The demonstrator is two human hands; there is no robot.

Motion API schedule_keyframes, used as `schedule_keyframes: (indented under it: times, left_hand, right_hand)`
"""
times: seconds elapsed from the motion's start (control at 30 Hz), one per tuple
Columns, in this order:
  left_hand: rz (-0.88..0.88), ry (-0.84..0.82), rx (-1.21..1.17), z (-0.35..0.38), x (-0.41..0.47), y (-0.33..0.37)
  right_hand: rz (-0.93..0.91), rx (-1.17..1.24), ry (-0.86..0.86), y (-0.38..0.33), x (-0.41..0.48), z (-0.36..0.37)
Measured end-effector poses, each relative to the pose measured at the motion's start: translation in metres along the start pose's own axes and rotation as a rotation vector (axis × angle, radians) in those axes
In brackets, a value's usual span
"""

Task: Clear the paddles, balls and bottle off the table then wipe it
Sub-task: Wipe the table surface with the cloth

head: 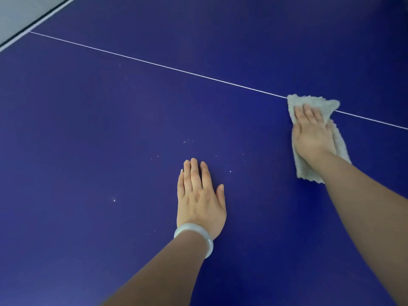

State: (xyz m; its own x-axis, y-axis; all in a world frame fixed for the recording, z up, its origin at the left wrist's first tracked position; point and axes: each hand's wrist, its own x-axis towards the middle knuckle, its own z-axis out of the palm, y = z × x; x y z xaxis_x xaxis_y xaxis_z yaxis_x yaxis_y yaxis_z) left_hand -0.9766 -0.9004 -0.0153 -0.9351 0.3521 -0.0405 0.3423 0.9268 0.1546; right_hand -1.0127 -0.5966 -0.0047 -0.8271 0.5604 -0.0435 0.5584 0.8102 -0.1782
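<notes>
Head view. Left hand (pixel 199 198): lay flat, palm down on the blue table (pixel 99 129), fingers straight and close together pointing away from the person, thumb out to the side, holding nothing; pale bangle (pixel 194 236) at the wrist. Right hand (pixel 312 133): arm reached forward, palm pressed flat with straight fingers on a grey cloth (pixel 318 138). Cloth: folded, long axis running away from the person, far end overlapping the white centre line (pixel 154 64). White specks (pixel 230 171) dotted the surface between the hands. No writing legible.
</notes>
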Motion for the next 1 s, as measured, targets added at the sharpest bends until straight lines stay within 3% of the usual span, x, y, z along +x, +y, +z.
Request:
schedule_keyframes:
  times: [0.07,0.17,0.27,0.33,0.4,0.5,0.53,0.6,0.73,0.8,1.0]
  left_hand:
    - [0.001,0.000,0.002,0.000,0.000,0.000]
    - [-0.002,0.006,-0.008,-0.002,-0.001,0.000]
    - [-0.008,0.007,-0.022,-0.003,0.000,0.001]
    - [-0.009,0.012,-0.028,-0.003,-0.001,0.001]
    - [-0.012,0.015,-0.024,-0.003,-0.001,0.001]
    - [-0.011,0.023,0.000,-0.003,-0.001,0.002]
    - [-0.012,0.022,0.003,-0.002,-0.001,0.001]
    - [-0.016,0.018,0.004,-0.002,0.000,0.001]
    - [-0.022,0.002,-0.012,-0.003,-0.001,0.001]
    - [-0.023,0.003,-0.018,-0.002,-0.001,0.001]
    - [-0.007,0.004,-0.022,-0.001,-0.001,0.000]
  right_hand:
    - [-0.082,-0.010,0.020,-0.035,0.001,0.005]
    - [-0.388,-0.025,-0.041,-0.080,-0.033,0.019]
    - [-0.631,-0.064,-0.087,-0.071,-0.092,0.027]
    - [-0.693,-0.083,-0.118,-0.037,-0.110,0.021]
    - [-0.560,-0.128,-0.072,0.003,-0.105,0.013]
    - [-0.052,0.023,-0.030,0.040,-0.082,0.003]
    - [0.025,0.051,-0.016,0.037,-0.075,0.004]
    - [0.015,0.041,0.001,0.010,-0.068,0.010]
    - [-0.356,0.015,-0.060,-0.052,-0.100,0.024]
    - [-0.413,-0.024,-0.079,-0.054,-0.134,0.027]
    - [-0.045,0.018,0.003,-0.068,-0.244,0.037]
